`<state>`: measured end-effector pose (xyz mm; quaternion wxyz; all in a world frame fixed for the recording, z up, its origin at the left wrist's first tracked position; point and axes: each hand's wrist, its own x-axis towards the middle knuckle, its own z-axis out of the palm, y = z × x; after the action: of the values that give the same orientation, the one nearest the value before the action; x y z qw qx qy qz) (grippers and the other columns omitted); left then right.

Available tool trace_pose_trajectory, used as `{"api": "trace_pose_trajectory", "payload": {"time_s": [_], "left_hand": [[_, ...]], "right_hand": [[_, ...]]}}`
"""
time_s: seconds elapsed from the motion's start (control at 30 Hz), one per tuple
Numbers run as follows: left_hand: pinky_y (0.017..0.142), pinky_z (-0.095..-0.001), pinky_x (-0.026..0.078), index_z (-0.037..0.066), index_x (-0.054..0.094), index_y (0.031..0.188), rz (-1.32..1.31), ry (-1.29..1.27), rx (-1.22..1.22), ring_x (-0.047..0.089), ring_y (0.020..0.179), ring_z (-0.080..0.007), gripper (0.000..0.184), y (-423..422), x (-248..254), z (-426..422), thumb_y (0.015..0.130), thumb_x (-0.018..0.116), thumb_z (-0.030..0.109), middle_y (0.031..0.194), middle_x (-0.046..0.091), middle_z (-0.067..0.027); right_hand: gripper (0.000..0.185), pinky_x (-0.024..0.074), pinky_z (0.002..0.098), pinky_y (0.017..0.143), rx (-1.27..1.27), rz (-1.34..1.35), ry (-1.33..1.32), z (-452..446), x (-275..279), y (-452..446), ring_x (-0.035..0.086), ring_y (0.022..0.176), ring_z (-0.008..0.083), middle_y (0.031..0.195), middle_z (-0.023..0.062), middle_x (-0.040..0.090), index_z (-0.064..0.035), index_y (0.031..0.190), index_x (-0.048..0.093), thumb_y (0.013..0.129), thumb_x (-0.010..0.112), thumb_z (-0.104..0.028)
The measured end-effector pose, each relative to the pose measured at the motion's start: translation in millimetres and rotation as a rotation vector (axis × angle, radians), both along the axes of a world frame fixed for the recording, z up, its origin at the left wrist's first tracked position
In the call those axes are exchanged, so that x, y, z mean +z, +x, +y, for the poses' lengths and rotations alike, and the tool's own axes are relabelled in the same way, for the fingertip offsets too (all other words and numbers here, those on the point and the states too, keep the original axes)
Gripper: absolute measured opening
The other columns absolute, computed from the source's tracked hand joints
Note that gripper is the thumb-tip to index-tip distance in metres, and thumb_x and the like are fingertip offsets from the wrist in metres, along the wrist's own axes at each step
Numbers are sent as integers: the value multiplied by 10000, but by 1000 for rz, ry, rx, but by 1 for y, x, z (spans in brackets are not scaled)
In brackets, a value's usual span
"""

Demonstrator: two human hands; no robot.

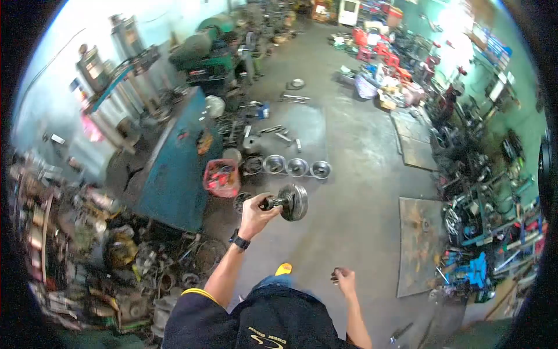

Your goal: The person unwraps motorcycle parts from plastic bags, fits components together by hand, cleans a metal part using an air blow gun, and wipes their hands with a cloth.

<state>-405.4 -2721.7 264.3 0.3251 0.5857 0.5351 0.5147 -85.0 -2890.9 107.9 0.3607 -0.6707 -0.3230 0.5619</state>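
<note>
My left hand [254, 215], with a dark watch on its wrist, is closed around the shaft end of a metal flanged shaft [294, 202]. The part's wide round disc points to the right, held up above the floor. Its exact kind does not show. Low at my right side hangs my right hand [344, 278], fingers loosely bent and somewhat apart, with nothing visible in them. Past the held part, several round metal rings [297, 167] stand in a row on the floor. A pink basket [221, 193] with red items is just left of the left hand.
A blue metal panel [174, 168] and heavy machines [212, 46] line the left. Flat plates [419, 244] lie on the floor at right, beside piled tools and parts. Metal bars [283, 136] lie farther ahead. A yellow shoe tip [283, 269] shows below me.
</note>
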Motion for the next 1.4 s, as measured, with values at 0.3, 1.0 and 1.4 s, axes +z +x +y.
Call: {"api": "trace_pose_trajectory", "payload": {"time_s": [0.3,1.0,1.4], "left_hand": [[579,-284,465,-28,625,915,227,189,-307,567,596,-189,347,228,-5,239,630,763,116,728,611,-124],[675,-419,454,18,596,883,396,199,-324,552,764,-365,237,514,-68,755,674,642,121,771,548,-174],[706,-425,465,22,573,914,500,154,-402,557,821,-383,242,569,-81,1108,696,628,112,859,580,-176]], "right_hand": [[206,509,260,547,-344,-185,184,206,44,149,606,608,144,732,104,635,74,914,615,871,547,-115],[401,487,419,734,346,-854,479,898,125,338,612,837,352,841,194,642,-10,898,632,680,672,-345],[393,490,432,765,320,-767,285,1249,130,385,612,877,371,887,223,640,2,894,637,674,666,-322]]}}
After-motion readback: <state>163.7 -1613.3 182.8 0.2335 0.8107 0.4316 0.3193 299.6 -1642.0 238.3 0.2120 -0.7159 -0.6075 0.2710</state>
